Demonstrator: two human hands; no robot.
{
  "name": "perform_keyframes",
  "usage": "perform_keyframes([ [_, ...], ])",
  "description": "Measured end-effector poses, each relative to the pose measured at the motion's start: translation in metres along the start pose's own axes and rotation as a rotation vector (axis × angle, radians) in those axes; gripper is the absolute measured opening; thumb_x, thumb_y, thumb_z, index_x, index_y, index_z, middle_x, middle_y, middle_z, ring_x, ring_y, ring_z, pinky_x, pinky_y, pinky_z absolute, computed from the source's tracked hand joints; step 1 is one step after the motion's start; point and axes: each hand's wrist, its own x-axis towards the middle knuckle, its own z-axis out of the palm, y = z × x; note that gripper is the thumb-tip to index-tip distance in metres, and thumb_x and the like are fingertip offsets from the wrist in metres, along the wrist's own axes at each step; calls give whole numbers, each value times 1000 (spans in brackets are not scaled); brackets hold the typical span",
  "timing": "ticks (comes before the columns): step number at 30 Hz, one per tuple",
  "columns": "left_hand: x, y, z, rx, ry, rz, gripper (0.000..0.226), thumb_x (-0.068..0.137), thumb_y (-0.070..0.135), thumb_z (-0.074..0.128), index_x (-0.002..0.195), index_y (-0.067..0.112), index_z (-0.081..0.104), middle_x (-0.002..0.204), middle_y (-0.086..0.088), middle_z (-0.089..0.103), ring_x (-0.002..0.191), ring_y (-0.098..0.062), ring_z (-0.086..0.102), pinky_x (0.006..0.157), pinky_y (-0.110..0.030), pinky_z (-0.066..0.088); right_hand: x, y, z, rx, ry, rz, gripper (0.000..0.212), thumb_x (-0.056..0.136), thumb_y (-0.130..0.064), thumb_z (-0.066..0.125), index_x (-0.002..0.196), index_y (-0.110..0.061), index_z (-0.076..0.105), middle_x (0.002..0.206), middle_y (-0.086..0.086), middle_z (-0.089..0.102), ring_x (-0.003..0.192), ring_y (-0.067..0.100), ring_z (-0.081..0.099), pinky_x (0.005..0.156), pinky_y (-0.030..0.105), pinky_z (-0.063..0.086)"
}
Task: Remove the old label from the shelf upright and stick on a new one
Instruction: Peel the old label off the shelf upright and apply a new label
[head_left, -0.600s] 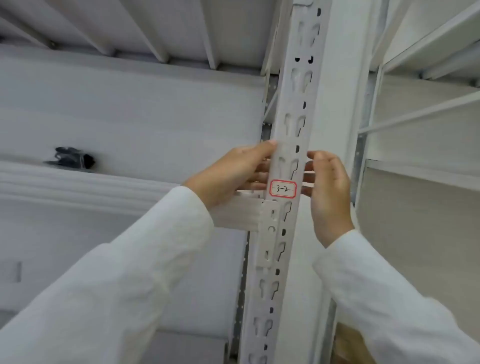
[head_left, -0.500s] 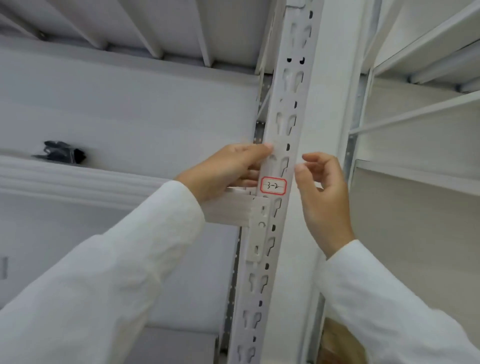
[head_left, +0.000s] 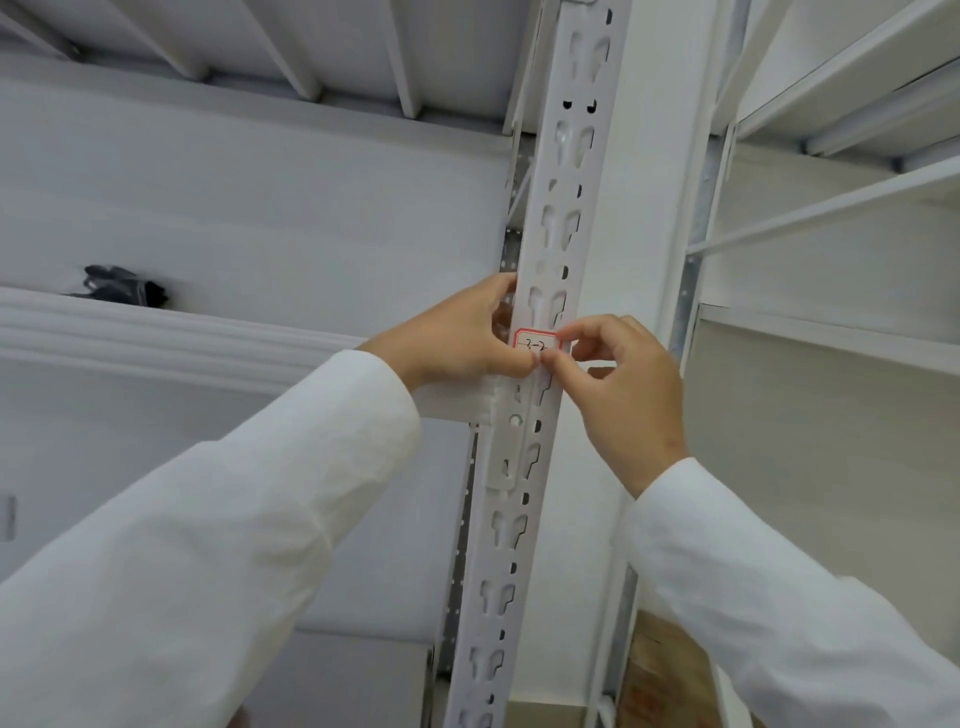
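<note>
- Looking up along a white perforated metal shelf upright (head_left: 558, 218) with keyhole slots running its whole length, tilted a bit in the shot.
- Small white paper label with a red border (head_left: 535, 344) stuck on the front face of that upright, roughly mid-height, just above where the white ribbed shelf beam (head_left: 156, 338) meets it. Handwritten digits on it, something like "3-2", partly covered.
- Left hand (head_left: 457, 338) wrapped against the upright's left edge, fingers curled round the side, thumb tip touching the label's lower left corner. Can't really tell if that's pressing or pinching.
- Right hand (head_left: 618, 395) coming in from the right, thumb and forefinger nearly closed on the label's right edge and lower right corner, other fingers loosely curled. Looks like a fingertip pinch on the edge, but whether the corner is actually lifted off the metal is too small to tell.
- Both arms in long white fabric sleeves (head_left: 218, 545).
- Dark crumpled object (head_left: 127, 291) sitting on the beam's shelf well off to the left, too blurry to identify.
- Brown cardboard-looking surface (head_left: 660, 675) low down just right of the upright.
</note>
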Motion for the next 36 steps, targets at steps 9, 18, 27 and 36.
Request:
perform_keyframes([
  [9,0,0,0,-19,20,4,59,77,14,72,128,22,44,106,1,67,90,-17,68,82,-28,56,-4,2,4,-110,40,-71,9,83,-27,66,92,-25,67,83,-10,57,79,7,55,71,39,53],
  [18,1,0,0,-4,30,-2,60,75,18,74,127,23,44,108,-2,67,94,-20,67,86,-32,55,6,-6,-3,-149,-49,12,4,82,-27,65,85,-27,67,74,-9,57,71,7,55,65,29,47],
  [27,4,-2,-1,-13,28,-20,65,73,26,77,129,25,44,106,6,67,88,-10,67,84,-30,55,8,-4,-8,-186,-42,-14,5,83,-27,64,88,-27,65,75,-11,54,69,7,56,60,18,41],
  [36,3,-1,-1,7,29,-33,61,76,15,71,130,21,43,110,-4,67,92,-23,66,89,-43,53,-3,-4,-1,-246,-36,-47,6,82,-25,64,77,-27,67,74,-12,58,67,9,57,58,25,43],
])
